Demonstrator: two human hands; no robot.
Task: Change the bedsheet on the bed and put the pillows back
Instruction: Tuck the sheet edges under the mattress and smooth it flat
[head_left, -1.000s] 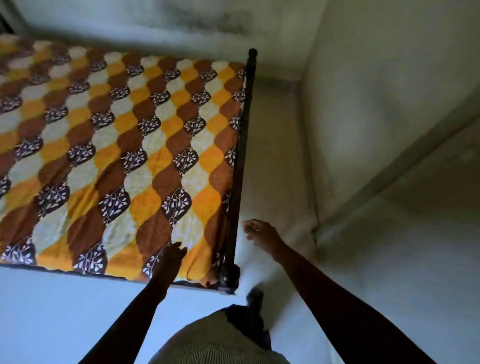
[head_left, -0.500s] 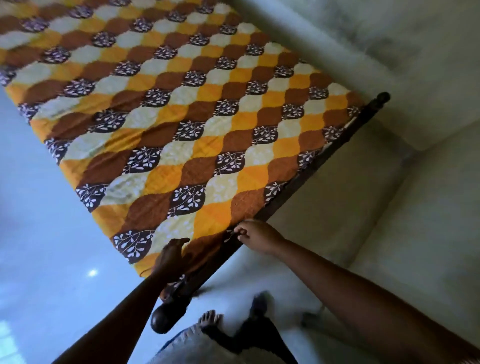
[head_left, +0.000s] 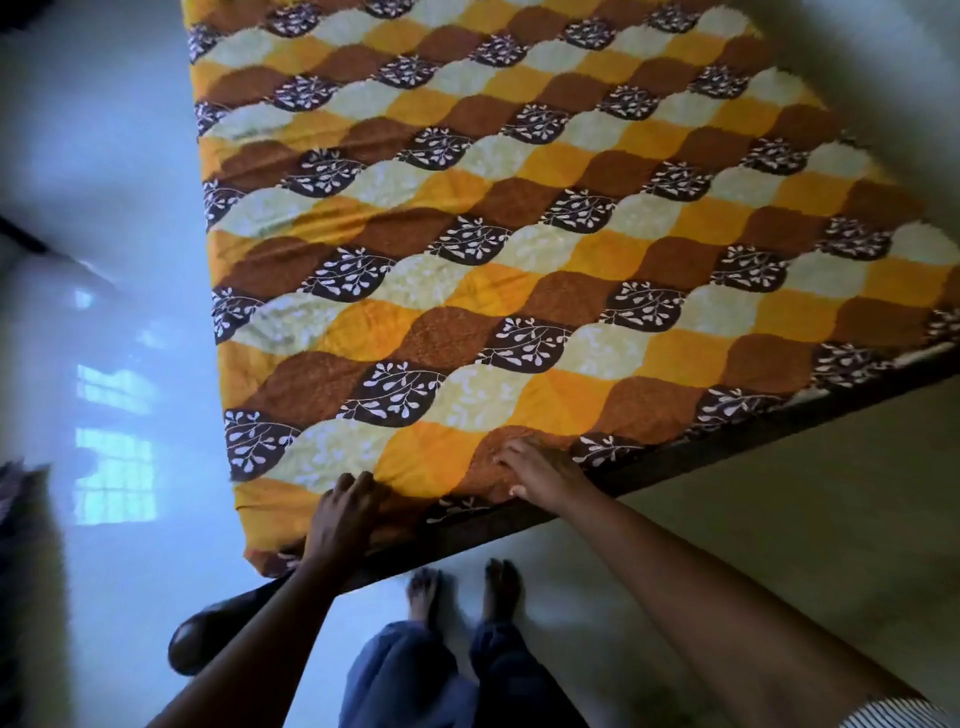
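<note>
Standing at the near corner of the bed, a person leans over the bedsheet (head_left: 519, 249), which lies spread across the whole mattress in waves of orange, brown, cream and dark leaf-printed patches. The left hand (head_left: 345, 514) sits at the corner, its fingers curled into the cloth so that small folds gather at the fingertips. The right hand (head_left: 540, 475) rests just beside it on a brown patch, with its fingers laid on top and its thumb at the sheet's edge. Whether it pinches the fabric I cannot tell.

A dark bed rail (head_left: 701, 447) runs along the near side under the sheet's edge, between the person and the mattress. It ends at a rounded corner post (head_left: 202, 642) below the left forearm. Bare feet (head_left: 501, 582) stand close to the rail, with blue trousers (head_left: 415, 675) above them, and a striped sleeve (head_left: 904, 714) shows at the lower right.

The floor (head_left: 130, 208) is pale and glossy on the left, carrying a bright window reflection (head_left: 114, 470), and looks duller and beige on the right. A dark, blurred shape (head_left: 21, 519) cuts into the left edge, too smeared to identify.
</note>
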